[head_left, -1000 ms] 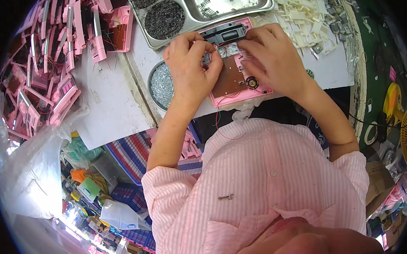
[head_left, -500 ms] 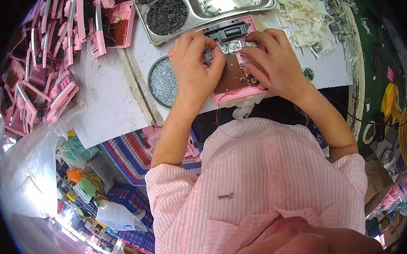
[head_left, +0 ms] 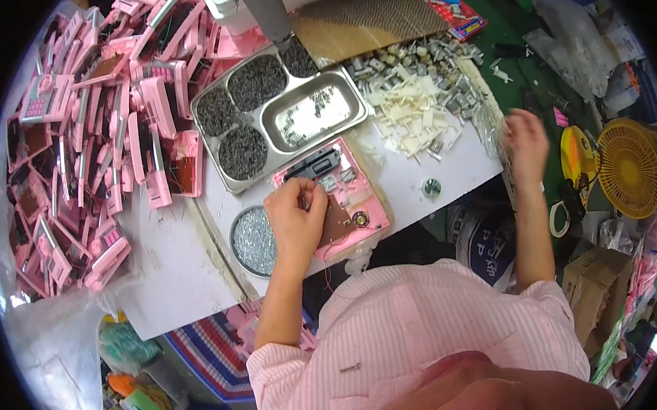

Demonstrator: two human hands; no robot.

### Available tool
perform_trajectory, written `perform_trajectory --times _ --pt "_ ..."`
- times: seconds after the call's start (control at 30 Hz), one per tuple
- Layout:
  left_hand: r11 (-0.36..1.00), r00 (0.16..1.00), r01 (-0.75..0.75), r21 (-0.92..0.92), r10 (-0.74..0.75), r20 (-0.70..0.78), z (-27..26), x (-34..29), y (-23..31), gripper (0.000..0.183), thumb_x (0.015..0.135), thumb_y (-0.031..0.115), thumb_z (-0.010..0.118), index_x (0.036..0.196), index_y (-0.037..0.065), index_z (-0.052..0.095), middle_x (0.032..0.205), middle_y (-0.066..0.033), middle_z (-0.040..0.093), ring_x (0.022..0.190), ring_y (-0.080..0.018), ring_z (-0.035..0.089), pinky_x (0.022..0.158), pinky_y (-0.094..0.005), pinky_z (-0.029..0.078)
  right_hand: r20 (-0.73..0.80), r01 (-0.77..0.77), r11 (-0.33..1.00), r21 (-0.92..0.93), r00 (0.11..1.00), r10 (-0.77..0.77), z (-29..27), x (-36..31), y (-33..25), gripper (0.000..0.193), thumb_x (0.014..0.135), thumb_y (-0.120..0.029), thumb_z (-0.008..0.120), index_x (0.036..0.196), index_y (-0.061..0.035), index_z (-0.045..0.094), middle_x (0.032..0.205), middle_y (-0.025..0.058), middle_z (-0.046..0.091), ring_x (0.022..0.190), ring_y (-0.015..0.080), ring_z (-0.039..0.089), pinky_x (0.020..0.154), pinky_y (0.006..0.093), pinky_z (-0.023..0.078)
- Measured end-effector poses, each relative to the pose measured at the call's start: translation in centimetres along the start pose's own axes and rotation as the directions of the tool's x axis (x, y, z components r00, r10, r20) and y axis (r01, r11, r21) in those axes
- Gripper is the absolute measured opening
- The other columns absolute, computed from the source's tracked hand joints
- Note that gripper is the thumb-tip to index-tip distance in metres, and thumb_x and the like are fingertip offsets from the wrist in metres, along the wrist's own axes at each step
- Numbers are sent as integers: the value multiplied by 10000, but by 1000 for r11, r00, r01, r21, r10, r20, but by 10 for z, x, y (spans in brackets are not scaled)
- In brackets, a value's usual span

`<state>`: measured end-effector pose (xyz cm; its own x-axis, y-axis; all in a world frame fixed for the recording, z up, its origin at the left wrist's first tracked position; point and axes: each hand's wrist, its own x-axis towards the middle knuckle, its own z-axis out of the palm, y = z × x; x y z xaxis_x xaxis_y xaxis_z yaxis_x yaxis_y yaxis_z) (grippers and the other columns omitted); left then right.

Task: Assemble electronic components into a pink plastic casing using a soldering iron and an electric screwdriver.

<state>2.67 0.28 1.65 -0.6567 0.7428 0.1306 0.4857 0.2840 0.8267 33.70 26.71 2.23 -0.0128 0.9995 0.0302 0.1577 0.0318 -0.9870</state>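
A pink plastic casing [head_left: 371, 212] lies at the front of the table, with a brown circuit board [head_left: 337, 223], a dark cassette mechanism [head_left: 313, 163] and a small round black part [head_left: 360, 219] in it. My left hand [head_left: 293, 210] rests over its left side, thumb and fingers pinched together. What they hold, if anything, is hidden. Away to the right, past the table edge, my right hand [head_left: 528, 150] is raised, its fingers loosely bent and somewhat blurred. Nothing shows in it. A thin red wire [head_left: 328, 279] hangs off the casing's front.
A metal tray [head_left: 313, 111] of dark springs stands behind the casing; a round dish [head_left: 255, 242] of small silvery parts sits left. White plastic pieces [head_left: 413, 111] and a cardboard sheet [head_left: 371, 21] lie farther back. Many pink casings [head_left: 156, 110] are heaped left. A yellow fan [head_left: 630, 168] stands right.
My right hand has left the casing and swung out to the right beyond the table edge. My left hand stays over the casing. The view has shifted, showing more of the table's back.
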Motion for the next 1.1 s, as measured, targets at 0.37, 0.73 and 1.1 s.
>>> perform_trajectory --times 0.37,0.73,1.1 --pt "1000 1000 -21 21 22 -11 4 0 -2 120 812 119 745 755 56 661 620 -32 598 573 -194 582 684 -349 427 -338 126 927 354 941 1 -154 69 -6 195 978 -234 683 1047 -94 566 748 -9 514 574 81 451 464 227 322" --pt "998 997 -56 -37 54 -53 9 1 -2 112 802 71 738 763 -4 665 590 -69 589 504 -159 549 544 -300 438 -552 193 966 172 831 -67 -144 62 -8 188 948 -177 693 969 -16 599 699 16 520 576 82 471 514 228 336" --pt "998 999 -29 -61 28 -27 4 1 -5 92 802 63 726 769 -2 669 605 -77 607 525 -160 569 540 -303 446 33 -48 737 674 999 35 -139 -16 -14 382 999 -236 541 1247 52 582 1018 127 610 922 201 564 649 244 469"
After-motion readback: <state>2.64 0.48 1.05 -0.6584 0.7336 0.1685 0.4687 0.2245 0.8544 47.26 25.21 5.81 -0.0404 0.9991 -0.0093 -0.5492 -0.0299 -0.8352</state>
